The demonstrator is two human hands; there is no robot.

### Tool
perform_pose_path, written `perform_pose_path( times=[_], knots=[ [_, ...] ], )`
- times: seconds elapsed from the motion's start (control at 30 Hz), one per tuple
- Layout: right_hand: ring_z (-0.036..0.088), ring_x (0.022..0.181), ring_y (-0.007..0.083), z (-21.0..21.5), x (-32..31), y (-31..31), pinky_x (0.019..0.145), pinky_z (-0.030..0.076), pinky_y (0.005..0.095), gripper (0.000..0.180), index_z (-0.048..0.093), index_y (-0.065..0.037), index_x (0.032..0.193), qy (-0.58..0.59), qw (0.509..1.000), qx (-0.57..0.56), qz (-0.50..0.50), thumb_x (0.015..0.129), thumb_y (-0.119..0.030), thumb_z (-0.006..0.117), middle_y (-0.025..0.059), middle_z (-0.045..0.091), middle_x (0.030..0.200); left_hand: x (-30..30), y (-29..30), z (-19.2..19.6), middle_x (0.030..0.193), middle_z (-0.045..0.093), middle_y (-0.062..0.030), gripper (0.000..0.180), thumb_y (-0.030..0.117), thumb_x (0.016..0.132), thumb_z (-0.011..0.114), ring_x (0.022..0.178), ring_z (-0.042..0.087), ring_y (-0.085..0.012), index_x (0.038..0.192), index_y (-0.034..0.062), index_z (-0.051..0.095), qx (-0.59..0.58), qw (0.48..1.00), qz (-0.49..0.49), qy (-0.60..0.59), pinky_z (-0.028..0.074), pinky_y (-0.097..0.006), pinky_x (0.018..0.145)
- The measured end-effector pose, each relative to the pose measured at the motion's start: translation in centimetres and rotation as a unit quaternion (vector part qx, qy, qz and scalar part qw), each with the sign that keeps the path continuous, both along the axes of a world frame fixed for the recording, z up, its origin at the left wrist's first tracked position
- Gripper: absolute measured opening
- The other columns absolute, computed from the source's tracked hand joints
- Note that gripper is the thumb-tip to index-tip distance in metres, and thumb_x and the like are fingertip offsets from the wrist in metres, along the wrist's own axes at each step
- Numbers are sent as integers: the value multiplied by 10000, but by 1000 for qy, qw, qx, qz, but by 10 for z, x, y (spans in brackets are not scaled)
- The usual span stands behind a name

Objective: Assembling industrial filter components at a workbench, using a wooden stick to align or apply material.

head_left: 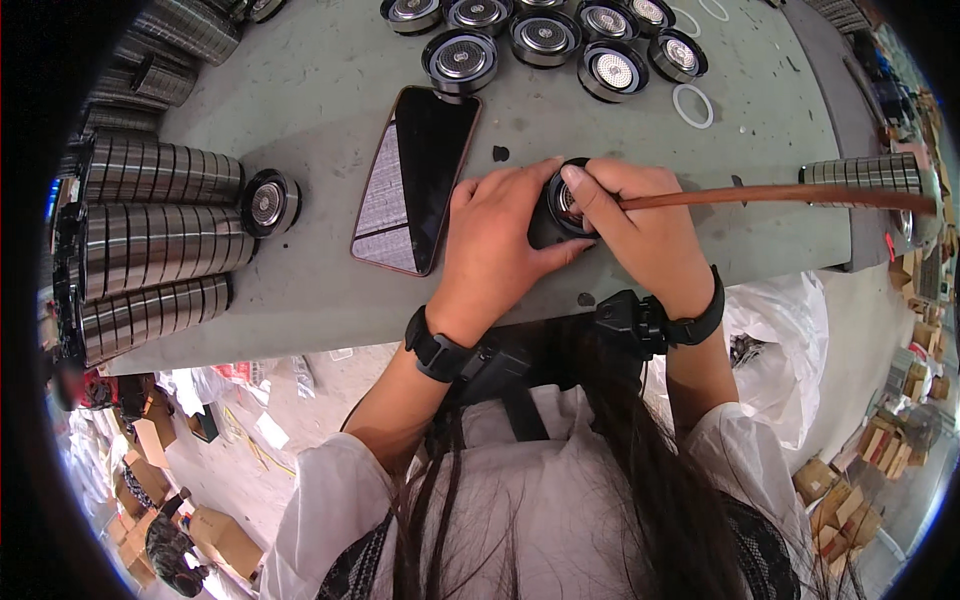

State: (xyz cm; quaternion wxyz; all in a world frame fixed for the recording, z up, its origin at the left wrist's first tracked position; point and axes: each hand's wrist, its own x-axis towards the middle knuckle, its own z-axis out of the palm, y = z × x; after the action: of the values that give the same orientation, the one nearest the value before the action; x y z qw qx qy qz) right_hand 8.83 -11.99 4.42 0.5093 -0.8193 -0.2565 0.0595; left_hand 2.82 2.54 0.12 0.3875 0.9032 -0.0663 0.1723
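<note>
A round black lid with a metal mesh centre (563, 203) sits on the grey table in front of me. My left hand (497, 235) curls around its left side, fingers at the far edge and thumb at the near edge. In my right hand (645, 225), closed, is a long reddish-brown stick (780, 194). The stick runs out to the right, and its working end is hidden under my fingers at the lid. My right thumb presses over the lid's right rim. A phone (432, 160) with a dark screen lies just left of my left hand.
Several similar black lids (545, 35) stand at the far side, near white sealing rings (692, 106). Stacked metal rings (165, 240) line the left, with one lid (268, 203) beside them. Another metal stack (860, 175) lies at the right. A plastic bag (790, 340) hangs below the table edge.
</note>
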Motion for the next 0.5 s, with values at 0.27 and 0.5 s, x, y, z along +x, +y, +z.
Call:
perform_pose_path(
  times=[0.27,0.5],
  knots=[
    [460,552,311,3,14,8,517,354,372,309,532,2,707,33,998,-49,-19,893,-241,576,158,458,594,1,0,3,1024,628,-71,676,248,592,829,1008,564,-252,1181,69,549,9,1000,-7,26,365,-381,871],
    [470,559,305,2,6,-1,528,371,369,264,571,13,764,34,999,-16,17,889,-220,580,158,496,618,0,0,3,1039,629,-71,686,247,591,828,1011,564,-249,1188,63,547,17,1000,-2,14,364,-381,871]
  ],
)
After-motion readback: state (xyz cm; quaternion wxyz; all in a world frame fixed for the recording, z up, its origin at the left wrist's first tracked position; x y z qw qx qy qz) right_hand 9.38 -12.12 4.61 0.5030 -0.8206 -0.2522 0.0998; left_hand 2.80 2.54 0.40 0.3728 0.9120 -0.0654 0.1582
